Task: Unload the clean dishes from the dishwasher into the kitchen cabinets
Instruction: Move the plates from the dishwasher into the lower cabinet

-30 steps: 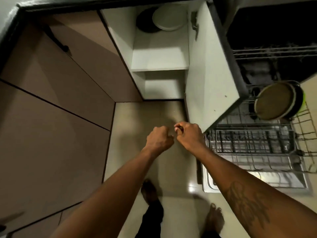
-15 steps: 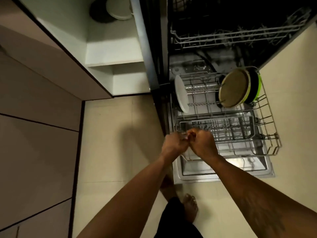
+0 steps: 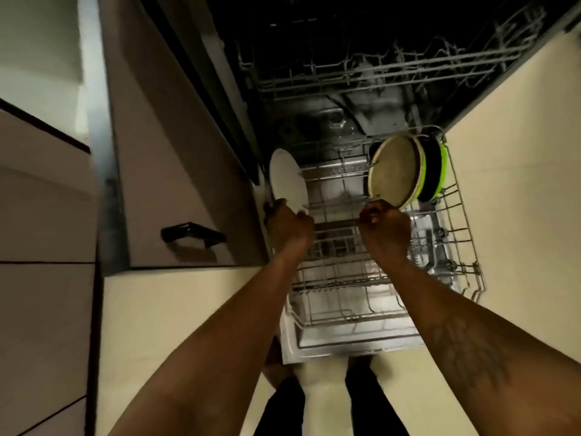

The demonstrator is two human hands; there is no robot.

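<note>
The dishwasher's lower rack (image 3: 459, 247) is pulled out over the open door. A white plate (image 3: 287, 182) stands on edge at the rack's left side. My left hand (image 3: 287, 226) grips its lower rim, thumb on the left face and fingers on the right. At the back right a tan plate (image 3: 394, 169) stands upright, with a black plate (image 3: 432, 166) and a green one (image 3: 443, 166) behind it. My right hand (image 3: 385, 229) is just under the tan plate's lower rim, its fingers curled and nothing visibly in them.
The upper rack (image 3: 377, 73) sits inside the dark dishwasher tub. An open cabinet door (image 3: 163, 171) with a black handle (image 3: 193, 235) stands close on the rack's left. My feet are on the pale floor by the dishwasher door's front edge (image 3: 345, 350).
My view swung from the open cabinet to the dishwasher. My hands, held together as fists, parted and moved forward: the left onto the white plate, the right to the tan plate.
</note>
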